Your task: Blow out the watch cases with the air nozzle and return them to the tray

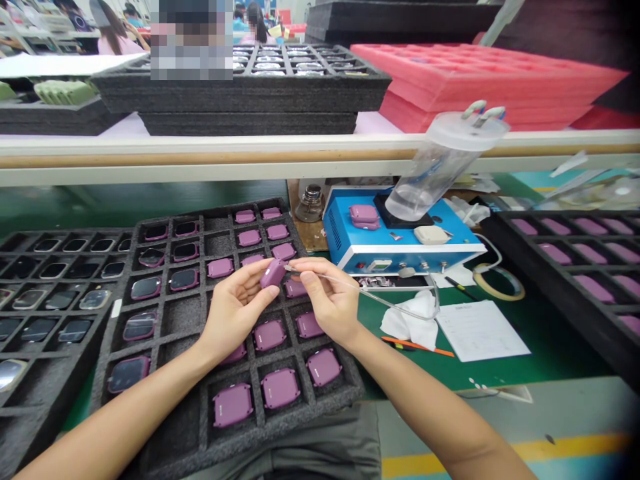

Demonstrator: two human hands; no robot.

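My left hand (237, 303) holds a purple watch case (273, 273) between thumb and fingers, tilted above the foam tray. Pinched in my right hand (327, 300) is the tip end of a thin clear tube (367, 293), which touches or nearly touches the edge of the case. Below both hands lies a black foam tray (217, 245), with purple cases in its right compartments and dark-screened watch pieces in its left ones. The tube runs back toward a blue machine (345, 227) behind and to the right.
A clear cylinder (425, 167), a purple case (365, 216) and a pale piece (431, 234) rest on the machine. White tissue (413, 320), paper (483, 330) and a tape roll (499, 281) lie right. Another tray (530, 263) stands far right. A shelf (280, 159) crosses behind.
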